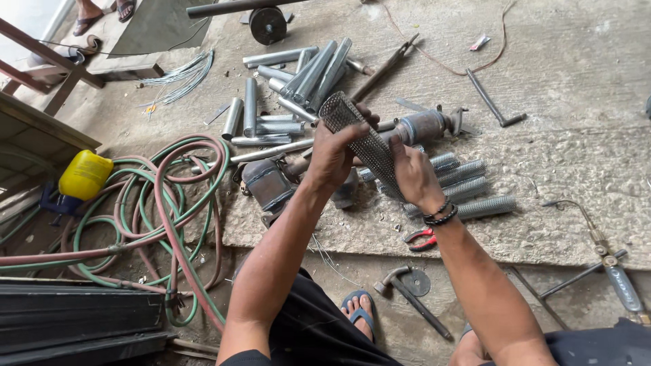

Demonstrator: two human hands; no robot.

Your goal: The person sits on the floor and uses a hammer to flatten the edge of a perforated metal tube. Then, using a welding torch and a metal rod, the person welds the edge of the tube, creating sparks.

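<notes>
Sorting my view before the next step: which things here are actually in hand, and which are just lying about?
In hand:
left hand and right hand gripping the perforated metal mesh tube.

Lying about:
coiled green and red hoses
yellow plastic container
steel claw hammer
red-handled pliers
plain metal pipes

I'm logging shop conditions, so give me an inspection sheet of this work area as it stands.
Surface: rough concrete floor, dusty and stained.
Job's things: perforated metal tube held tilted in both hands; more perforated tubes lie on the floor beyond.
Clutter: plain steel pipes in a loose heap, hammer, red-handled pliers, yellow jug.
Grippers: left hand grips the tube's upper part; right hand grips its lower end.
Cables: green and red hoses coiled at left; thin wire trails across the floor.
Surroundings: another person's sandalled feet at top left; welding torch at right.
</notes>
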